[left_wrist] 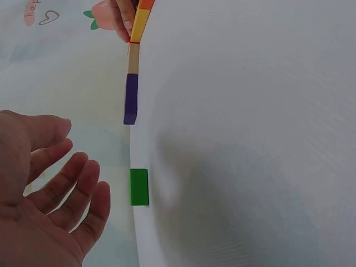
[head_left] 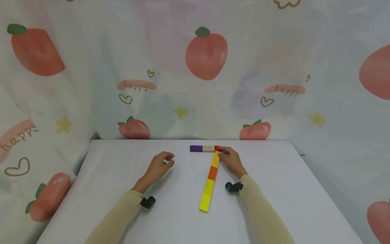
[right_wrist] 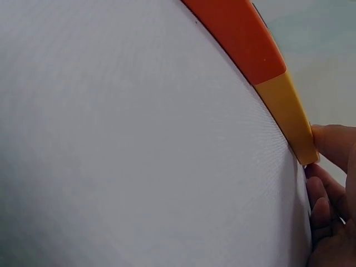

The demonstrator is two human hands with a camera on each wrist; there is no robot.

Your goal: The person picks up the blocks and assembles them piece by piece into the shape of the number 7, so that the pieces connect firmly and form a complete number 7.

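Observation:
My right hand [head_left: 233,159] pinches at the red block [head_left: 217,148], fingertips over its right end. In the right wrist view its thumb lies against the end of the amber block [right_wrist: 289,117]. Left of the red block, a plain wood block [head_left: 208,148] and a purple block [head_left: 196,148] continue a short row. Toward me runs a slanted line: the amber block, an orange block [head_left: 212,173] and two yellow blocks [head_left: 205,202]. My left hand [head_left: 158,166] hovers with relaxed fingers, holding nothing; a green block [left_wrist: 139,187] lies near it, mostly hidden behind its fingers in the head view.
A white-covered table [head_left: 274,210] carries the blocks, with its back edge just behind the short row. Behind it hangs a backdrop [head_left: 170,51] printed with peaches and hearts. A dark wrist camera [head_left: 148,202] sits at the left cuff, another camera [head_left: 234,187] at the right.

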